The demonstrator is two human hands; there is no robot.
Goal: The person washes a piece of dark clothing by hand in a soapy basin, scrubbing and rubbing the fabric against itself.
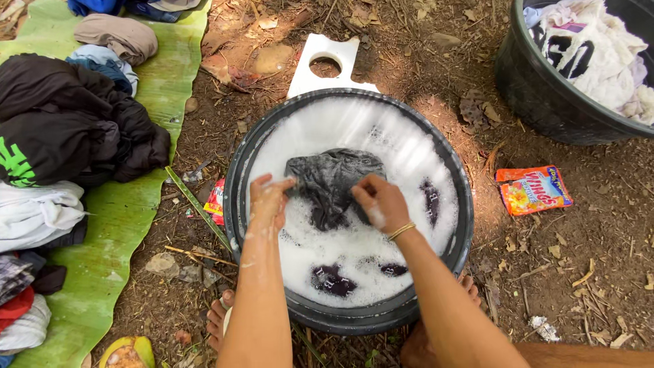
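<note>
A black basin (235, 197) of white suds sits on the dirt, with a banana leaf (116, 225) of piled clothes to its left. In the basin's middle lies a dark cloth (334, 178), soaked, so likely heavy, limp and slippery; bunched edges give the surest hold. The left hand (268, 197) and right hand (381, 203) each have fingers closed on its edges.

To your right, an orange and red detergent sachet (535, 190) lies flat on the dirt, well apart from the black basin (235, 184). A second red sachet (216, 200) sits just beside the basin's left rim, partly hidden.
</note>
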